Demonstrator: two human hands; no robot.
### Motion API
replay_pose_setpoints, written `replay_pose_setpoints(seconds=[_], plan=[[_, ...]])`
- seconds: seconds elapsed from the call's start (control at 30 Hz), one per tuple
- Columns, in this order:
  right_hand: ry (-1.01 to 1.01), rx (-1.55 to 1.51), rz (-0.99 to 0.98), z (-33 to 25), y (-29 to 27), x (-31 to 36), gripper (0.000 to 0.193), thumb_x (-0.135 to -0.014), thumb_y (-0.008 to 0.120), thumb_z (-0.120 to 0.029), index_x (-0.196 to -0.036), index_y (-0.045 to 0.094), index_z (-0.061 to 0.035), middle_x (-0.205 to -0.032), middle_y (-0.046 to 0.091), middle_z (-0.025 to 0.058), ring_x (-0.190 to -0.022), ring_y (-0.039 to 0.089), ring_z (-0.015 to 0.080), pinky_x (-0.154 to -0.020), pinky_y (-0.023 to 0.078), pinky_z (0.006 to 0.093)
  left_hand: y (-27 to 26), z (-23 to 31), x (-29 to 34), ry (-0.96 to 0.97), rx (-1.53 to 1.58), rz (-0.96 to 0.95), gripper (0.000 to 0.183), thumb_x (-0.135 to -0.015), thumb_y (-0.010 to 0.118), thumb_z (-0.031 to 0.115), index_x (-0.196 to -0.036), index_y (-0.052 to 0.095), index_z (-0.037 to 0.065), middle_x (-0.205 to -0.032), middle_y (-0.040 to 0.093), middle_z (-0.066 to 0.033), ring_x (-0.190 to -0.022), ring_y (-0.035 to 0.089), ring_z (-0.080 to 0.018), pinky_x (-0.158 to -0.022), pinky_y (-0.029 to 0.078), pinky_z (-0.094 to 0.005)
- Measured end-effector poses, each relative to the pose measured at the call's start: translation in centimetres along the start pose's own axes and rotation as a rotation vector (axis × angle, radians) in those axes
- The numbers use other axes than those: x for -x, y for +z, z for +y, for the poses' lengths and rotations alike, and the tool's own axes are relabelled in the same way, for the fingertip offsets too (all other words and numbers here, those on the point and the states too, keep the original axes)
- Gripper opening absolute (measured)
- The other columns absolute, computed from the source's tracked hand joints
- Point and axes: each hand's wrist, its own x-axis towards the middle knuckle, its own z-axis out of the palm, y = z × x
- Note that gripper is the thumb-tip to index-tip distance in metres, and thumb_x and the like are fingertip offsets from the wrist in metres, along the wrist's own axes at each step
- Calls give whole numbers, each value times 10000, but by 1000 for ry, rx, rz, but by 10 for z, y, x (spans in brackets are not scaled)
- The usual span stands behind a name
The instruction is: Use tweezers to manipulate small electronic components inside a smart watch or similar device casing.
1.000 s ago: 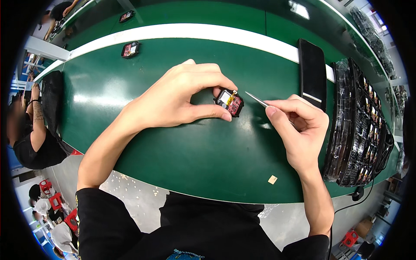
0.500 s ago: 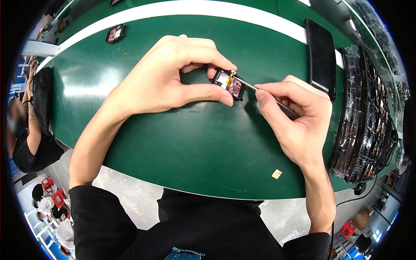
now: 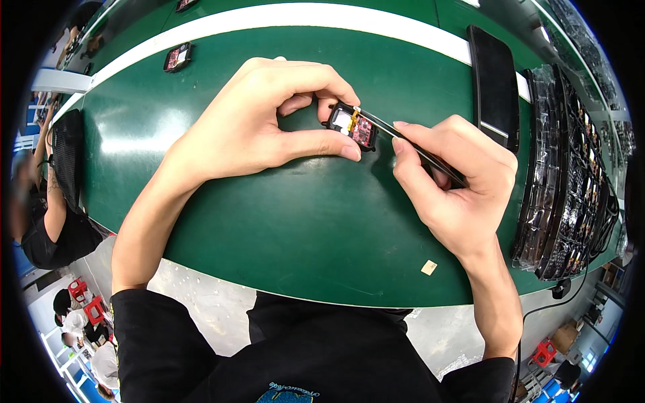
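Note:
Above the green table, my left hand [image 3: 265,117] pinches a small black device case [image 3: 369,147] between thumb and fingers. The case lies open side up, showing a red circuit board [image 3: 365,132], a silvery block [image 3: 341,121] and a yellow flex strip [image 3: 354,121]. My right hand [image 3: 463,178] is closed around dark metal tweezers [image 3: 430,160], thumb and forefinger near their middle. The tips reach the far edge of the case, by the upper end of the flex strip; whether they grip it is too small to tell.
A similar case [image 3: 178,58] lies at the far left of the green table [image 3: 302,228]. On the right are a black flat slab [image 3: 494,87] and stacked clear-and-black trays [image 3: 561,174] with parts. A small beige square [image 3: 428,267] lies near the front edge. A person [image 3: 57,221] sits at left.
The tweezers' two arms now show spread apart near my right fingers, where they looked like one bar before. Their tips have shifted slightly toward the left. My left hand keeps the case nearly still.

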Motion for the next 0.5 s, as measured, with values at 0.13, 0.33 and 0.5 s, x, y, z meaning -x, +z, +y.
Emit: replay_pose_setpoints(seconds=[0.13, 0.33, 0.5], plan=[[-110, 103, 28, 0, 3, -1, 224, -825, 855, 68, -1040, 859, 6, -718, 633, -1, -534, 427, 41, -501, 317, 249, 0, 0, 0, 4, -13, 4, 482, -729, 1012, 207, -1140, 811, 56, -832, 677, -1, -679, 447, -130, -679, 390, -301], [-149, 124, 25, 0, 5, -2, 214, -815, 864, 67, -1019, 843, 6, -721, 627, 24, -531, 481, 85, -485, 357, 275, 1, -2, 0, 35, -10, 17, 483, -727, 1013, 204, -1141, 814, 55, -829, 676, -3, -674, 442, -133, -676, 386, -302], [-124, 94, 17, 1, 6, -2, 182, -822, 861, 67, -993, 825, 14, -712, 623, 43, -528, 527, 119, -481, 394, 293, -3, -7, 0, 38, 13, -29, 501, -722, 1013, 190, -1165, 820, 56, -885, 715, -13, -692, 443, -130, -676, 380, -301]])
